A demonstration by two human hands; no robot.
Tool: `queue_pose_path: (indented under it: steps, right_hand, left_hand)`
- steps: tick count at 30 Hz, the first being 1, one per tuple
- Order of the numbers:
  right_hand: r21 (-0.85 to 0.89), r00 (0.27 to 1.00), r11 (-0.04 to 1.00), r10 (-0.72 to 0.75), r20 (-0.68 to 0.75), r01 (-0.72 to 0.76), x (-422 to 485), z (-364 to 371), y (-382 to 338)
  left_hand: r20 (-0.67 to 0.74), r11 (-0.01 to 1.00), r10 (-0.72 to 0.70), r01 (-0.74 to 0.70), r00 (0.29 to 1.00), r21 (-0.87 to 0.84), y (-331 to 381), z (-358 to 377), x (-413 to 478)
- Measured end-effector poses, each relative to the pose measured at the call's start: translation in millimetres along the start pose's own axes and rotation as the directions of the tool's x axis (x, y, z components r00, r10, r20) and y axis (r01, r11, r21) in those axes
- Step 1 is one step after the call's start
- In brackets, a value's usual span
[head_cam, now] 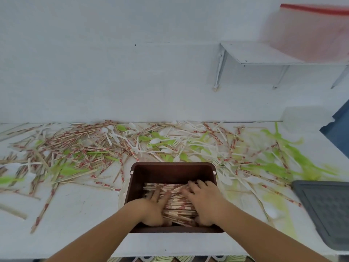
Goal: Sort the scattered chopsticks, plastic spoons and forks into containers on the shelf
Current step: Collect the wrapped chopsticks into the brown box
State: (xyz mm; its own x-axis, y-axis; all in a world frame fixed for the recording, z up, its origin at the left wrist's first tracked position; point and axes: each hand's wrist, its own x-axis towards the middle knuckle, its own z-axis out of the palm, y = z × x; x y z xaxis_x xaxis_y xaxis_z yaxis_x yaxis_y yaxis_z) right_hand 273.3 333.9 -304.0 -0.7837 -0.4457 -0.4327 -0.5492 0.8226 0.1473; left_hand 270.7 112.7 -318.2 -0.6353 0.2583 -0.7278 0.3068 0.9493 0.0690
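A brown rectangular bin [172, 172] stands on the white table near its front edge. Inside it lies a stack of paper-wrapped chopsticks [178, 207]. My left hand [152, 207] and my right hand [204, 200] are both inside the bin, pressing down on the chopstick stack from either side with fingers spread. Behind the bin, loose wrapped chopsticks [75, 146], white plastic forks and spoons [170, 142] and green plastic spoons [279, 159] lie scattered across the table.
A grey tray-like container [328, 210] sits at the right edge of the table. A white wall shelf [264, 55] hangs at the upper right and carries a pink translucent box with a red lid [309, 33]. A white container [306, 116] stands at the far right.
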Motion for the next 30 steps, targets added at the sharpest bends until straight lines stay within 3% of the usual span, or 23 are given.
queue_pose_path:
  steps: [4,6,7,9,11,13,14,16,19,21,23,25,30]
  right_hand:
    - [-0.087,0.997,0.995,0.059,0.047,-0.055,24,6,-16]
    - [-0.052,0.997,0.997,0.058,0.056,-0.055,27,4,-16]
    - [0.016,0.999,0.999,0.036,0.022,-0.037,23,-1,-12]
    - [0.325,0.988,0.943,-0.017,-0.151,0.066,8,-14,6]
    - [0.609,0.905,0.768,0.097,-0.413,0.196,-16,-19,31]
    - [0.724,0.691,0.655,0.422,-0.587,0.215,-36,-8,65]
    - [0.799,0.602,0.583,0.588,-0.541,0.148,-43,7,86]
    - [0.935,0.531,0.347,0.807,-0.258,-0.072,-58,39,130]
    - [0.916,0.541,0.148,0.837,0.085,-0.374,-78,89,184]
    - [0.822,0.609,0.247,0.780,0.146,-0.514,-80,111,206]
    - [0.607,0.698,0.487,0.698,0.162,-0.628,-75,121,215]
    - [0.430,0.750,0.642,0.645,0.144,-0.635,-65,124,218]
    - [0.262,0.787,0.748,0.612,0.082,-0.609,-48,125,236]
  left_hand:
    - [-0.028,0.997,-0.056,0.058,0.998,0.041,1,10,11]
    - [-0.025,0.997,-0.064,0.065,0.998,0.044,3,5,11]
    - [-0.034,0.998,-0.050,0.052,0.998,0.045,5,-1,8]
    - [-0.088,1.000,0.003,-0.001,0.996,0.028,9,-16,2]
    - [-0.205,0.995,0.079,-0.089,0.976,-0.038,14,-38,-6]
    - [-0.359,0.978,0.140,-0.185,0.923,-0.093,21,-64,-14]
    - [-0.412,0.963,0.158,-0.232,0.897,-0.134,28,-78,-18]
    - [-0.495,0.921,0.201,-0.335,0.845,-0.197,48,-111,-20]
    - [-0.578,0.869,0.275,-0.456,0.768,-0.194,89,-157,1]
    - [-0.575,0.847,0.322,-0.501,0.752,-0.180,119,-181,36]
    - [-0.525,0.857,0.369,-0.500,0.767,-0.127,152,-196,79]
    - [-0.438,0.887,0.407,-0.461,0.801,-0.019,182,-204,123]
    - [-0.257,0.916,0.374,-0.312,0.891,0.252,231,-206,210]
